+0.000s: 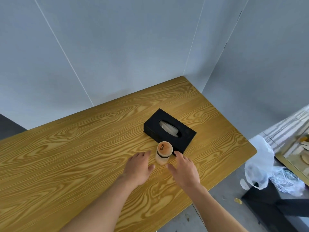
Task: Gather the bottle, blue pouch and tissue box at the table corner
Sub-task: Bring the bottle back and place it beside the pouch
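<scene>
A black tissue box [168, 131] with white tissue showing in its oval slot lies on the wooden table [83, 148], toward the right side. Just in front of it a small bottle [163, 155] with a wooden lid and a dark band stands upright. My left hand [139, 166] hovers just left of the bottle, fingers apart and holding nothing. My right hand [183, 166] is just right of the bottle, also with spread fingers, its fingertips near the tissue box's front corner. Neither hand touches the bottle. No blue pouch is in view.
Grey panel walls meet behind the table's far right corner [184, 77]. The table's right edge [250, 153] drops to the floor, where crumpled plastic bags [267, 173] and a dark low stand [270, 203] sit.
</scene>
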